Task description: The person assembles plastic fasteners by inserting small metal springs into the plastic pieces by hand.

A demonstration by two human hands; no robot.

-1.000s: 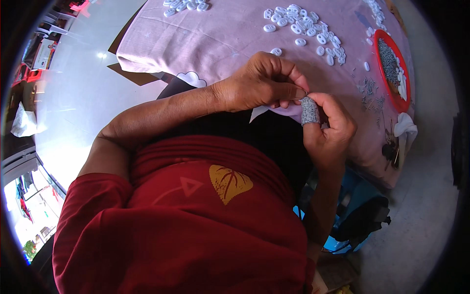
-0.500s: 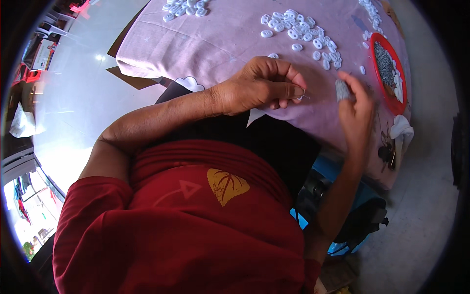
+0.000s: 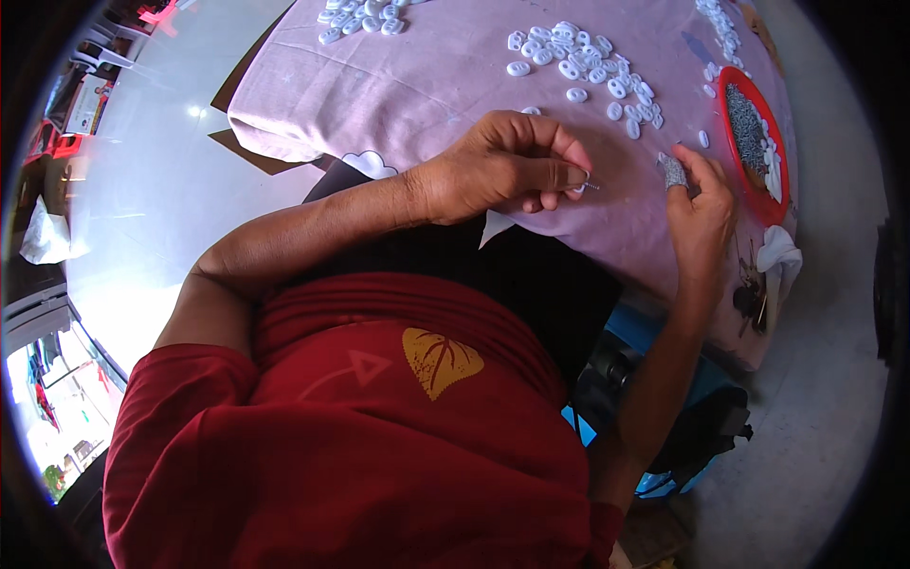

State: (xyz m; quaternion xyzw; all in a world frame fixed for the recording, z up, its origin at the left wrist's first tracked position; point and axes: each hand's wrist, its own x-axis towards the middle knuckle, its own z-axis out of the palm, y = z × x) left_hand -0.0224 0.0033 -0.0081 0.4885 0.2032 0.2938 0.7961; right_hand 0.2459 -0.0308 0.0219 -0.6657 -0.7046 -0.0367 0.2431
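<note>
My left hand is closed, thumb and forefinger pinching a small white plastic piece, mostly hidden by the fingers. A thin metal screw pokes out of it to the right. Over the cloth further right is my right hand, thumb and forefinger apart, other fingers curled. A grey wrapping covers its thumb. Beyond both hands lies a loose heap of white oval plastic pieces with holes. Close to my right hand stands a red basin holding many grey screws and some white pieces.
A pink cloth covers the table. More white ovals lie at the far left, others along the far right. A white rag and dark tools are at the right edge. Brown cardboard sticks out by the table's left side.
My right hand has shifted slightly right, toward the basin, and now looks sharper. My left hand keeps its pinch in almost the same place.
</note>
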